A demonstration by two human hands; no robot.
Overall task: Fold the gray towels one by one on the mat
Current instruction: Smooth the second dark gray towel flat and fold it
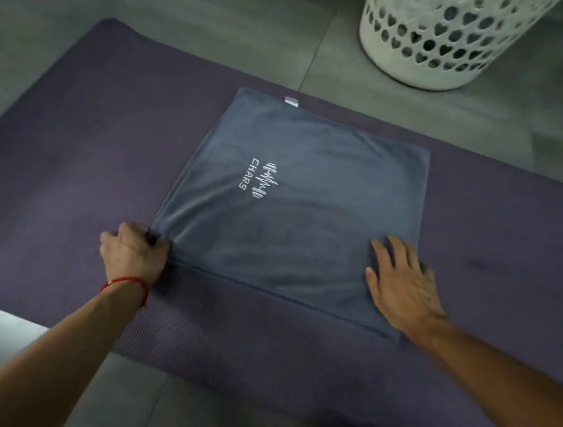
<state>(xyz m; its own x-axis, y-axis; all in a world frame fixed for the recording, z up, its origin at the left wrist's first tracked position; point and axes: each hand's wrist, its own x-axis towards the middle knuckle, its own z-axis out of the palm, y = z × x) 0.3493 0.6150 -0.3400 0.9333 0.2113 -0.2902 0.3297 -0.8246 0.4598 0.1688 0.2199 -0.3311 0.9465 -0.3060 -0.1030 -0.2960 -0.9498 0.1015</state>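
Pinching the near-left corner of the gray towel (291,207) spread on the purple mat (73,145), the left hand (133,250) looked ready to fold it, while the right hand (400,286) lay flat, fingers apart, anchoring the near-right edge.

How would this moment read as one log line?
step: folding towel | left hand: pinches corner | right hand: flat on towel | mat: under towel

Gray towel (294,207) flat on mat (75,124); left hand (133,250) pinches corner, right hand (400,286) presses flat.
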